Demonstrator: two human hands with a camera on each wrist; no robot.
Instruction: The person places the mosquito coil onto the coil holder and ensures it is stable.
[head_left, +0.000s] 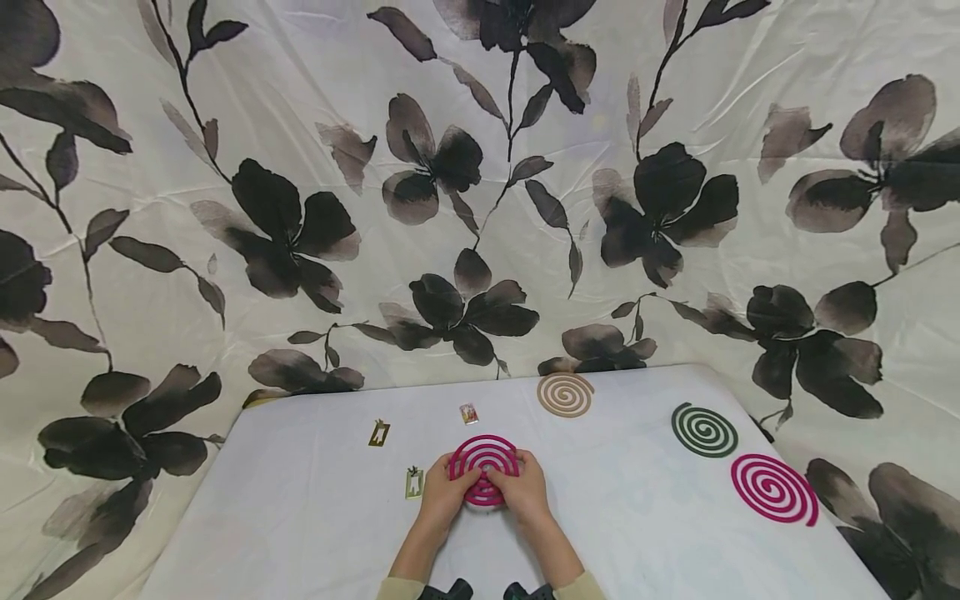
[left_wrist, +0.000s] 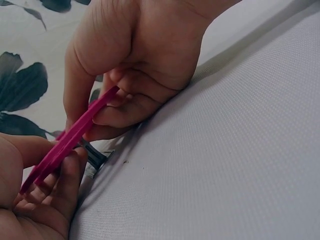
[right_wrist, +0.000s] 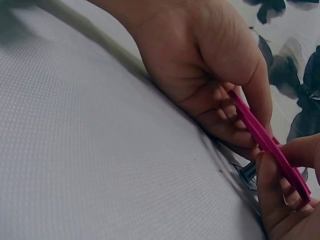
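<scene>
A flat magenta spiral (head_left: 486, 442) is held between both hands at the near middle of the table. My left hand (head_left: 447, 492) grips its left side, and my right hand (head_left: 525, 487) grips its right side. Both thumbs lie on the face close to the centre, while the other fingers reach behind. In the left wrist view the magenta spiral (left_wrist: 75, 132) appears almost edge-on and tilted, pinched by the left hand (left_wrist: 40, 200) below and the right hand (left_wrist: 140, 55) above. The right wrist view likewise shows the spiral (right_wrist: 267, 140) edge-on, close over the white cloth.
Left of the hands lie two small gold frame-like pieces (head_left: 379, 432), (head_left: 414, 482). A small picture card (head_left: 468, 414) is beyond the spiral. Tan (head_left: 566, 395), green (head_left: 705, 431) and magenta (head_left: 775, 490) spirals lie farther back and right on the white table (head_left: 300, 517). Floral cloth hangs behind.
</scene>
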